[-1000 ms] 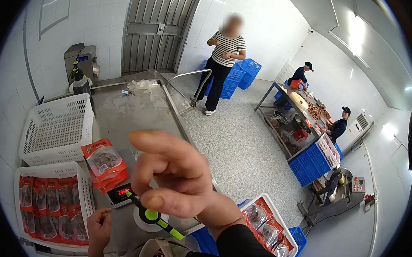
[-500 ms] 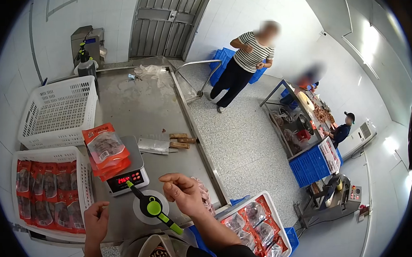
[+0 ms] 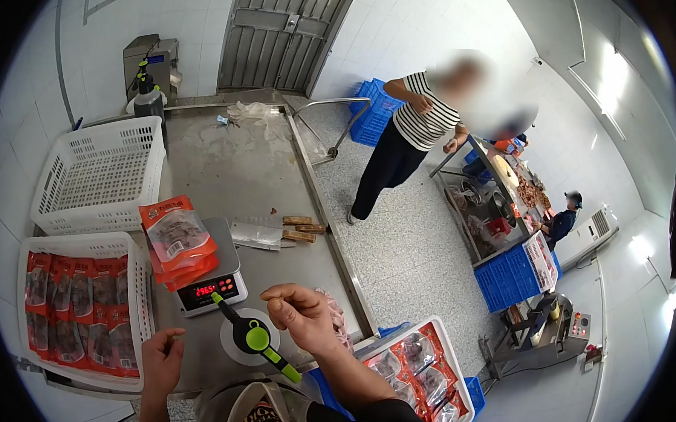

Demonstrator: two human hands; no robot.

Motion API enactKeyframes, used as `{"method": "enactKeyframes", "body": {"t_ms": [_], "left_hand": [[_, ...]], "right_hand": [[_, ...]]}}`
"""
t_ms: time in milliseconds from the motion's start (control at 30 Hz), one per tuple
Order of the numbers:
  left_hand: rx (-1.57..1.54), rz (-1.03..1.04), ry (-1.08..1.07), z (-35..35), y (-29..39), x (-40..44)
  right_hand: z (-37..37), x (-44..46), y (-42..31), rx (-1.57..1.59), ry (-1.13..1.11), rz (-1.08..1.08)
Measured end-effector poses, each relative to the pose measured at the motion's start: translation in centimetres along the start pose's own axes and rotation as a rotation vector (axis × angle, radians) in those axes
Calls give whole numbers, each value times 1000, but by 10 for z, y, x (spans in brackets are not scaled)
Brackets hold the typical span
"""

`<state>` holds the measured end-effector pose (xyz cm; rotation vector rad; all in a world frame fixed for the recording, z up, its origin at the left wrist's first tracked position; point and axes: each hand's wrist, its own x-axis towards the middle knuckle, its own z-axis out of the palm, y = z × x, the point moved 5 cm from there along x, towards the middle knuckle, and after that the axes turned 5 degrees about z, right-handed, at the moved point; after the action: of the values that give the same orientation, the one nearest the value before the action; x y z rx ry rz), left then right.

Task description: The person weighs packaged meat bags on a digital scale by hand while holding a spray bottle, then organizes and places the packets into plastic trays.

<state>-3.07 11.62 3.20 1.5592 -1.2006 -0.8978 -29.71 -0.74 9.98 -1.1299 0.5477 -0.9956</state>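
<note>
Two white baskets stand on the left. The near basket (image 3: 141,297) has red packets (image 3: 82,290) in it, set in two rows. They overlap too much to count. The far basket (image 3: 100,219) shows a floor full of little holes. On the right, one white tray (image 3: 453,359) holds more red and clear packs (image 3: 416,352), and blue plastic shows under it.

One pile of red packets (image 3: 177,242) sits on the one scale (image 3: 210,290), between the near basket and the person's right hand (image 3: 299,315). The pile hangs over the scale's left side. How many are in it is hard to tell.

The right hand is above the table (image 3: 204,160), just right of the scale. Its fingers are bent and its thumb is near them, with nothing seen in it. The left hand (image 3: 162,358) is close to the near basket, half open and loosely bent, with nothing seen in it. Between the hands is one black and green tool (image 3: 251,335) on a round white disc (image 3: 230,349). Farther off lie knives with three wooden handles (image 3: 299,236).
</note>
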Motion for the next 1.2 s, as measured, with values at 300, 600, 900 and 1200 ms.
{"method": "enactKeyframes", "body": {"t_ms": [300,600,900,1200], "left_hand": [[-22,-36,33,-8,-8,-2],[63,-102,105,-24,-28,-15],[0,-96,119,-26,-28,-10],[28,-64,126,-33,-25,-12]], "right_hand": [[12,6,-13,-61,-9,-48],[9,6,-2,-40,-17,-9],[26,11,-13,-77,-78,-47],[114,63,-55,-246,-377,-128]]}}
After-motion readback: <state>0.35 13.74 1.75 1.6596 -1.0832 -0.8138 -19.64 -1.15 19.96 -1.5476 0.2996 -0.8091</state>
